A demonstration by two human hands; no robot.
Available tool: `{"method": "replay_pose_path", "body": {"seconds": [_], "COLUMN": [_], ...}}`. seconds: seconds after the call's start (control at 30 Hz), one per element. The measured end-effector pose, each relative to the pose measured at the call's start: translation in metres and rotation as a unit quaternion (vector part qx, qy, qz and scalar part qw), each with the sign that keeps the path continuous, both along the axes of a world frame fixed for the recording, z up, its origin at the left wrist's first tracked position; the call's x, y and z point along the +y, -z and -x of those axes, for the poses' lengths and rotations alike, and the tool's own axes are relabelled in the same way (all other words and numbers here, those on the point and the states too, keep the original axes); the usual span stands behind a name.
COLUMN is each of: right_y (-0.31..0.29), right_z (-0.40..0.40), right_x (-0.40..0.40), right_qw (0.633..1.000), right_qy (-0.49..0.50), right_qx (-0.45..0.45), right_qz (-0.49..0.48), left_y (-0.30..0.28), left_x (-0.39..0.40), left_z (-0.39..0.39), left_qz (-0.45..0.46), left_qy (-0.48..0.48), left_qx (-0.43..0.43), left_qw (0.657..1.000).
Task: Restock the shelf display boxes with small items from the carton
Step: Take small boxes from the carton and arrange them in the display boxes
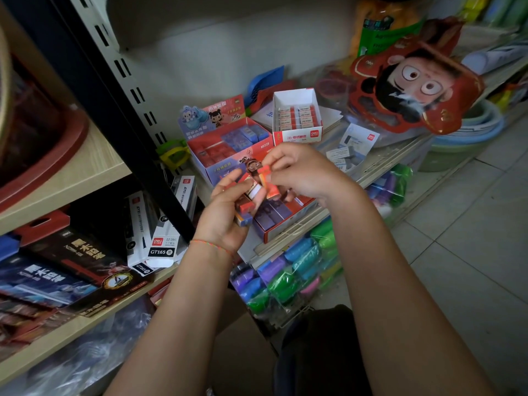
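My left hand (225, 215) grips a small stack of boxed erasers (248, 205), red and blue, held over the shelf edge. My right hand (300, 171) pinches one orange-red eraser (270, 182) just above that stack. Behind the hands a red display box (228, 151) with a cartoon header card holds rows of red and blue erasers. A second red display box (281, 221) lies under the hands, with purple erasers showing inside. A white display box (297, 115) of 2B erasers stands further back. No carton is in view.
A black shelf upright (120, 110) slants left of the hands. Pen boxes (160, 232) fill the left shelf. Bagged colourful rolls (294, 270) hang below the shelf edge. A red cartoon-face pack (414, 84) and stacked basins (471, 124) sit at right; tiled floor beyond.
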State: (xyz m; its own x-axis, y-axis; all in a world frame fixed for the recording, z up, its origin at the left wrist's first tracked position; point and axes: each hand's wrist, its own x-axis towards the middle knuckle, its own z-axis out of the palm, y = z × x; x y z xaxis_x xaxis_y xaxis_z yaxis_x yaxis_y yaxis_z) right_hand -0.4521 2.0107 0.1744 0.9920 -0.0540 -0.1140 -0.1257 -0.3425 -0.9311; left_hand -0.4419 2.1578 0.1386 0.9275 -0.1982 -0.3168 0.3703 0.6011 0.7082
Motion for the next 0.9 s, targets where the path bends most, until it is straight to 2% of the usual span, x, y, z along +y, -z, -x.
{"method": "replay_pose_path", "body": {"seconds": [0.1,0.23,0.33,0.4,0.6,0.77,0.9], "right_y": [-0.001,0.005,0.012,0.015,0.017,0.013,0.007], "right_z": [-0.001,0.001,-0.002,-0.003,-0.003,-0.002,0.002], "right_x": [-0.013,-0.01,-0.003,-0.001,0.001,-0.001,0.0], "right_qw": [0.994,0.989,0.965,0.953,0.937,0.941,0.929], "right_qy": [0.039,0.002,0.005,0.009,-0.013,-0.008,-0.022], "right_qx": [-0.016,0.019,0.009,-0.001,0.005,-0.014,0.006], "right_qz": [0.096,0.147,0.261,0.302,0.35,0.337,0.368], "left_y": [0.0,0.003,0.003,0.004,0.005,0.003,0.007], "left_x": [0.001,0.001,-0.001,0.0,0.0,0.006,0.006], "left_z": [-0.001,0.001,0.002,0.001,-0.001,-0.002,-0.003], "left_qz": [-0.022,-0.042,-0.049,-0.055,-0.063,0.015,0.025], "left_qy": [-0.024,-0.031,-0.03,-0.032,-0.03,-0.002,-0.01], "left_qx": [0.003,0.0,-0.005,-0.006,-0.005,0.011,0.026], "left_qw": [0.999,0.999,0.998,0.998,0.998,1.0,0.999]}}
